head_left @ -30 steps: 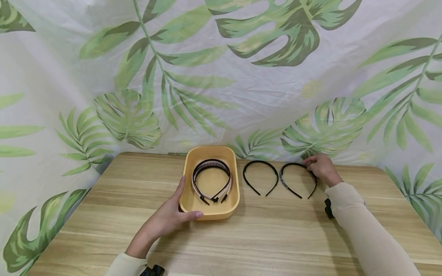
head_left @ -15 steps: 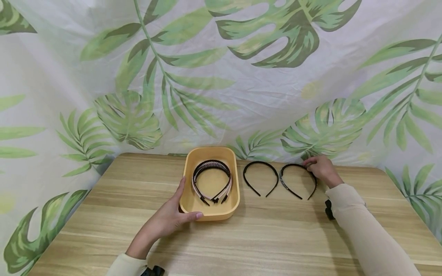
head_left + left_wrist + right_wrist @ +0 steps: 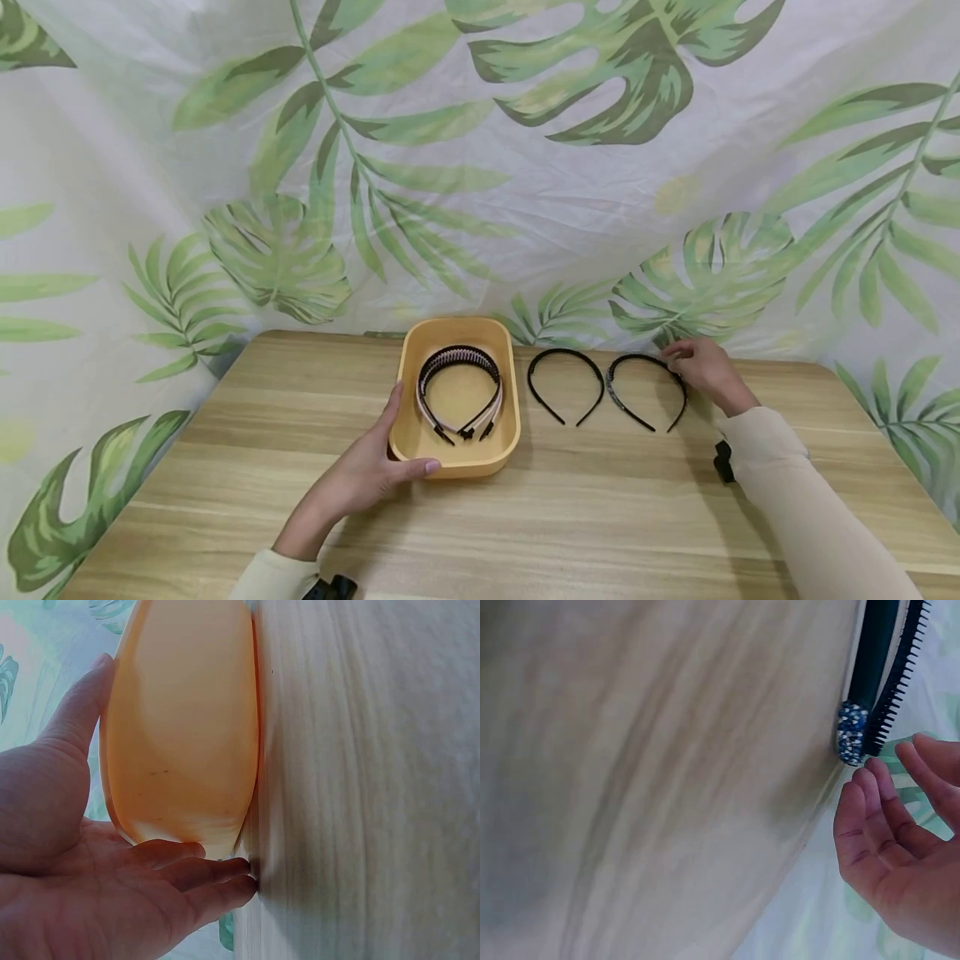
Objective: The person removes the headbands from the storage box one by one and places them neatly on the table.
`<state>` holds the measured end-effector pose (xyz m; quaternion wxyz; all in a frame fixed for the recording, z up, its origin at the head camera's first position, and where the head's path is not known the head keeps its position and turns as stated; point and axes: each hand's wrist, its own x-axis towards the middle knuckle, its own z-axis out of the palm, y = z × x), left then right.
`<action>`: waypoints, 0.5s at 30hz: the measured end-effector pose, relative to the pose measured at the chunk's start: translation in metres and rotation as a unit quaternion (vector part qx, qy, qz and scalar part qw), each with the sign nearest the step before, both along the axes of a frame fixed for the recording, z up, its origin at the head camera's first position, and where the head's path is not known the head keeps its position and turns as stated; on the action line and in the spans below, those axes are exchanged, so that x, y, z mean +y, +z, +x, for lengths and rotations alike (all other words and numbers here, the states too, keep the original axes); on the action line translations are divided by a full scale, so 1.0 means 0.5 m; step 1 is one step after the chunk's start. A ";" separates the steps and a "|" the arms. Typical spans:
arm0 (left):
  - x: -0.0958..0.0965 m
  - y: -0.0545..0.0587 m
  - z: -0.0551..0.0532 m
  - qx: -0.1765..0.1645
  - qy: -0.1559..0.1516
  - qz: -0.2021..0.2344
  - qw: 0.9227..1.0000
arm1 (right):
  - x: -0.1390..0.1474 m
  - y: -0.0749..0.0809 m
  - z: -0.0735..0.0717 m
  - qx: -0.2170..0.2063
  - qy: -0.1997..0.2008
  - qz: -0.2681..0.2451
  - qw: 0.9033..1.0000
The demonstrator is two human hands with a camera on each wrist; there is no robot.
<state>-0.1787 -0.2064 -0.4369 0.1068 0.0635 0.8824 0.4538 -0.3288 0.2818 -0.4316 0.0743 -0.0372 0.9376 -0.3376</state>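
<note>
My left hand [image 3: 363, 475] grips the corner of a yellow plastic bin [image 3: 405, 417], thumb over the near rim and fingers along the left side; the left wrist view shows the fingers against the bin wall [image 3: 180, 735]. Nested headbands [image 3: 459, 358], black and pale pink, lie in the bin. To its right, two black headbands rest on the table, a plain one [image 3: 566, 352] and one with a glittery section [image 3: 611, 387]. My right hand [image 3: 705, 371] is at the upper right of the glittery headband [image 3: 853, 733], fingers loosely bent and thumb apart, pinching nothing in the right wrist view.
The wood-grain table [image 3: 570, 517] ends at the back against a hanging cloth [image 3: 555, 192] printed with green leaves. Both headbands lie close to that back edge. A small black device [image 3: 723, 462] sits under the right wrist, another [image 3: 330, 588] at the left.
My right wrist and forearm have shifted slightly to the right, while the fingertips stay by the glittery headband. That headband has barely shifted. My left hand and the bin have kept their place.
</note>
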 end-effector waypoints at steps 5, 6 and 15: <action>0.000 0.000 -0.002 -0.001 -0.001 0.005 1.000 | -0.005 0.010 0.015 0.018 -0.003 0.001 1.000; 0.000 0.000 -0.002 -0.002 -0.001 0.005 1.000 | -0.007 0.013 0.019 0.024 -0.002 0.001 1.000; 0.000 0.000 -0.001 0.000 -0.004 0.012 1.000 | -0.041 0.034 0.047 0.050 0.004 -0.005 0.999</action>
